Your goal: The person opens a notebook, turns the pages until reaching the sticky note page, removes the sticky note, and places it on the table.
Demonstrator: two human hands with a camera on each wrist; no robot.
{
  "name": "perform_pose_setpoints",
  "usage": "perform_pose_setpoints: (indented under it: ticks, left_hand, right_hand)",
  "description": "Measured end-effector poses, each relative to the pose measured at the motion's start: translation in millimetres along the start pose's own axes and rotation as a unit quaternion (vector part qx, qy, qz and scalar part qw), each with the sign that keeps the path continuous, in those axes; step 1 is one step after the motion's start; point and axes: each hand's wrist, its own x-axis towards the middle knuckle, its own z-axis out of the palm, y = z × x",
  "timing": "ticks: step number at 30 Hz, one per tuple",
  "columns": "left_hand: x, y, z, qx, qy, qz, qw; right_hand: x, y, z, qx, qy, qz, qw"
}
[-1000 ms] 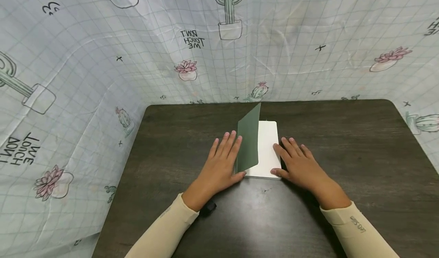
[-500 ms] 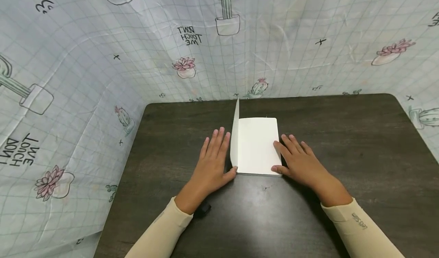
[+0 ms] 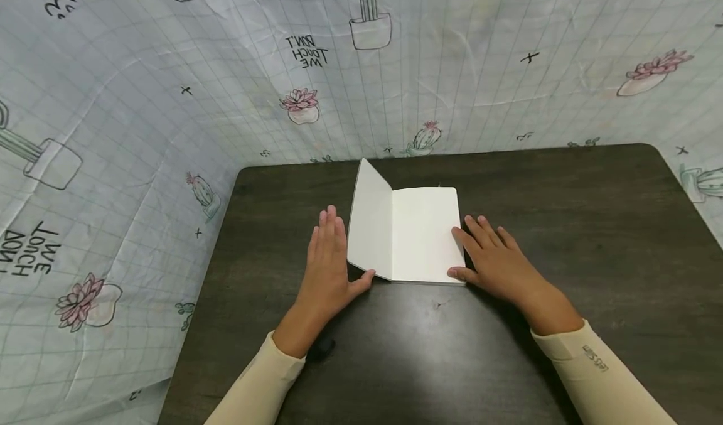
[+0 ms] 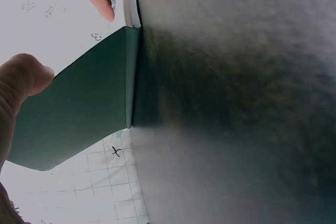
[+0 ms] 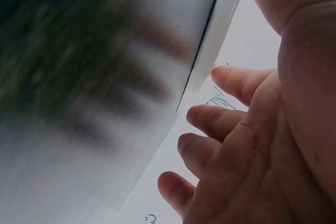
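Observation:
A notebook (image 3: pixel 426 236) with blank white pages lies on the dark table, its green cover (image 4: pixel 86 98) swung to the left and standing tilted up. Beside that cover is my left hand (image 3: pixel 324 268), fingers straight and together; its thumb is at the cover's lower edge, and in the left wrist view the thumb (image 4: pixel 26 74) overlaps the cover's outer side. My right hand (image 3: pixel 497 262) rests at the notebook's right edge with fingers spread, thumb and index fingertip on the page margin. The right wrist view shows these fingers (image 5: pixel 210 156) by the page block (image 5: pixel 218 30).
The dark wood-grain table (image 3: pixel 271 224) reaches back to a white grid-patterned curtain (image 3: pixel 480 67) with cactus drawings, which also hangs along the left side. A small black object (image 3: pixel 322 348) lies under the left wrist.
The cover has swung from leaning over the page, through upright, to tilting left, baring the whole white page. My left hand has moved left alongside it; the right hand has stayed at the edge.

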Motion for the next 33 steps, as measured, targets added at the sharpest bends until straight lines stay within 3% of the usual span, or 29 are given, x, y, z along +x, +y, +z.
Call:
perform_pose_setpoints:
  ticks: [6,12,21,28,33]
  left_hand:
    - [-5.5,-3.6,0.5,0.028,0.030,0.006,0.9991]
    - [-12.1,-8.4,-2.8,0.045,0.007,-0.019,0.9988]
    - [-16.3,-21.5,-15.1,0.069,-0.076,-0.061,0.9928]
    - [-21.5,-24.6,-19.6,0.088,-0.170,-0.087,0.9776]
    - [-23.5,-22.9,-15.0,0.085,-0.208,-0.094,0.9698]
  right_hand:
    - [1.8,2.1,0.3,-0.003,-0.001,0.000,1.0000]
    - [3.8,0.8,-1.0,-0.001,-0.009,0.006,0.9999]
    - [5.4,5.1,-1.2,0.002,-0.009,0.008,0.9999]
    - [4.2,5.1,0.8,-0.003,-0.011,0.008,0.9999]
    - [2.3,1.7,1.9,0.000,-0.003,0.006,1.0000]
